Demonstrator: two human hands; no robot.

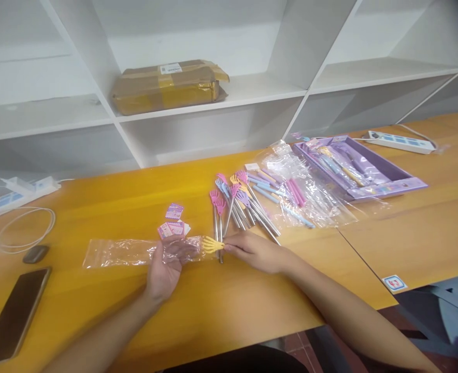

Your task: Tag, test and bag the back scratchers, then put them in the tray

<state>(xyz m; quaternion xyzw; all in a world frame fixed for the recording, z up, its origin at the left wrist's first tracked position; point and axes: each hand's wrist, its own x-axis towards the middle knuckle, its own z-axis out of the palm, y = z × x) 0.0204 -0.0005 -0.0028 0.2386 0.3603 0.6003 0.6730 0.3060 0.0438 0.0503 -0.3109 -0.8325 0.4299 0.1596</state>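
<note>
My left hand [166, 274] grips a long clear plastic bag [120, 253], its fingers showing dimly through the film near the right end. My right hand [254, 251] pinches a yellow hand-shaped back scratcher head [212, 245] at its narrow end. The yellow fingers point left and meet the bag's right end; whether they are inside it I cannot tell. Just beyond my right hand lies a pile of back scratchers with metal rods and coloured heads, a pink one [220, 207] among them. Small printed cards [171, 229] lie behind my left hand.
Loose coloured handles [296, 192] and crumpled plastic bags [314, 181] lie right of the pile, beside a purple display box [386, 171]. Power strips [402, 142] sit at both sides. A phone [15, 316] and a small dark case [35, 254] lie left. A taped carton [167, 88] rests on the shelf.
</note>
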